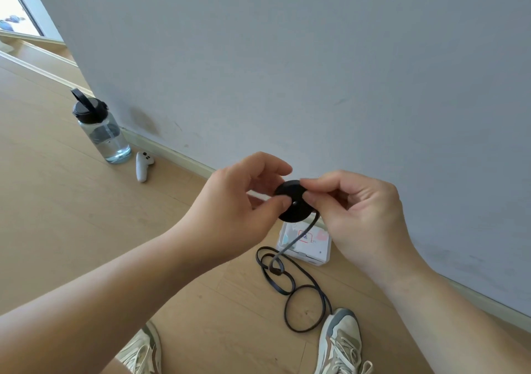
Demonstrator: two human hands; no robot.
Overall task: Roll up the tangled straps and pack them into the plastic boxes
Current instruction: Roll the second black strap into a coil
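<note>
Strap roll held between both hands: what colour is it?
Black. The strap roll shows best in the head view.

Black strap (293, 201), partly wound into a flat disc, pinched at its edges by the left hand (244, 204) and right hand (356, 212) above a wooden floor (71, 230); its loose tail hangs down to tangled loops (290, 284) lying on the floor. Clear plastic box (304, 244) with a printed card inside, on the floor by the grey wall (287, 57), directly beyond the loops. Water bottle (100, 129) with black lid, upright, a white controller (143, 165) just beside it; two pale sneakers (342, 342) at the lower edge.
</note>
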